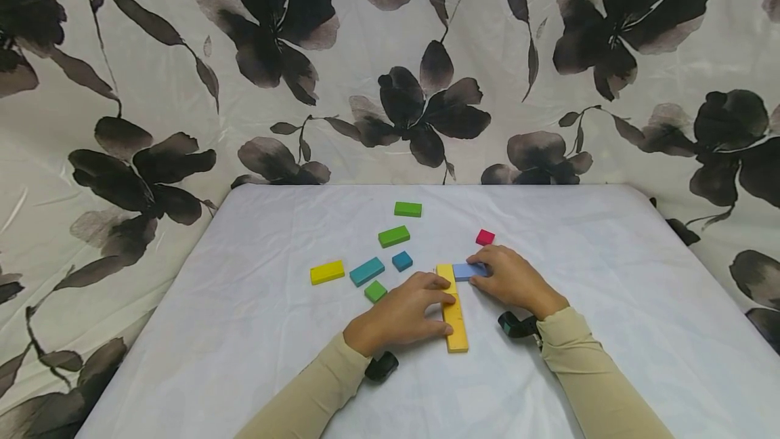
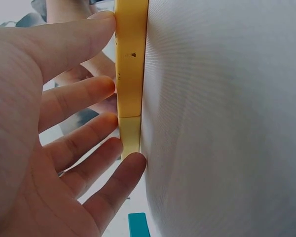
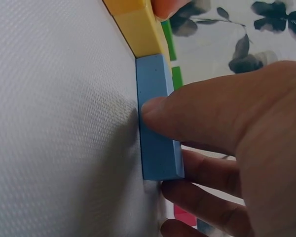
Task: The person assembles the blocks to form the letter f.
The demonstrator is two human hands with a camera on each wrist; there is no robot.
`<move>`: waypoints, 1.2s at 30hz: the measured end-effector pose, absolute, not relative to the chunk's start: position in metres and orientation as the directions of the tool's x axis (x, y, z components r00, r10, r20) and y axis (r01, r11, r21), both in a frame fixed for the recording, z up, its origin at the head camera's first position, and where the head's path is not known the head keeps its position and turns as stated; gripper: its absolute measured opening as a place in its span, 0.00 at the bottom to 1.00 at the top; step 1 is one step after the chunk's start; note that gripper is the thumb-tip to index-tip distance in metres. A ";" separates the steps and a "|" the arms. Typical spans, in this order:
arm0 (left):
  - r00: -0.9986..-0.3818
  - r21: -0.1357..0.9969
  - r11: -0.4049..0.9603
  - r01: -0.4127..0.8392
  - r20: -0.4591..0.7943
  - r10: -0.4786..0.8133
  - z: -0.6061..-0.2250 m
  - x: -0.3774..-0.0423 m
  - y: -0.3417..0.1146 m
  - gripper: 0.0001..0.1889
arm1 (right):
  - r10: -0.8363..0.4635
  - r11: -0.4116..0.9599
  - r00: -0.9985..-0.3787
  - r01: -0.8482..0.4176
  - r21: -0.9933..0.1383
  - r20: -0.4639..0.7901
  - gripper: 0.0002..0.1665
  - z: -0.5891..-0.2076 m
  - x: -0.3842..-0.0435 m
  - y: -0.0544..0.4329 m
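Observation:
Two yellow blocks lie end to end in a column on the white table: a long one (image 1: 458, 339) toward me and a paler one (image 1: 445, 272) beyond it. My left hand (image 1: 402, 310) rests its fingertips and thumb along their left side and top, fingers fairly straight. A blue oblong block (image 1: 461, 272) lies crosswise, its left end against the paler block's right side. My right hand (image 1: 512, 279) pinches this blue block, and in the right wrist view the thumb presses its near face while the other fingers sit behind and at its end.
Left of the hands lie a yellow block (image 1: 327, 272), a teal block (image 1: 367, 272), a small blue block (image 1: 402, 261) and a small green block (image 1: 375, 291). Farther back are two green blocks (image 1: 394, 236). A small red block (image 1: 485, 237) sits just beyond my right hand.

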State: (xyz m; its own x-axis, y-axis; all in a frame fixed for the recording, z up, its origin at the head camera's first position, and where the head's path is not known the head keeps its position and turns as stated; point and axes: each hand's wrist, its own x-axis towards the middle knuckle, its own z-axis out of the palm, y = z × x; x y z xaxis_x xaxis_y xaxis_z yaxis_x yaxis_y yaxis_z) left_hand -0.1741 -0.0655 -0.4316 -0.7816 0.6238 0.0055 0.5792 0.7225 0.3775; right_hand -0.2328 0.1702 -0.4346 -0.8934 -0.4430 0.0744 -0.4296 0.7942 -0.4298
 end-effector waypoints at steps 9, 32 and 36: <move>-0.779 0.374 0.719 0.586 0.017 0.626 -0.433 -0.174 -0.066 0.25 | -0.436 0.801 -0.897 -0.425 -0.421 0.075 0.22 -0.435 -0.231 0.170; -0.793 0.431 0.690 0.582 0.111 0.600 -0.428 -0.181 -0.094 0.19 | -0.395 0.818 -0.908 -0.418 -0.395 0.143 0.20 -0.429 -0.221 0.176; -0.806 0.470 0.676 0.567 0.148 0.573 -0.426 -0.185 -0.109 0.18 | -0.380 0.811 -0.906 -0.424 -0.403 0.187 0.19 -0.427 -0.216 0.177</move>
State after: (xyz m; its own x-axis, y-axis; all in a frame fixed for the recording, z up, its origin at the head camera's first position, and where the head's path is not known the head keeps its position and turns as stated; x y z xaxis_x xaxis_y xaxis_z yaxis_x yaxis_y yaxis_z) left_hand -0.1850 -0.1089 -0.4262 -0.8061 0.5729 0.1483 0.5672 0.6764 0.4699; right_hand -0.2159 0.1770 -0.4273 -0.9058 -0.3804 0.1867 -0.4238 0.8112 -0.4030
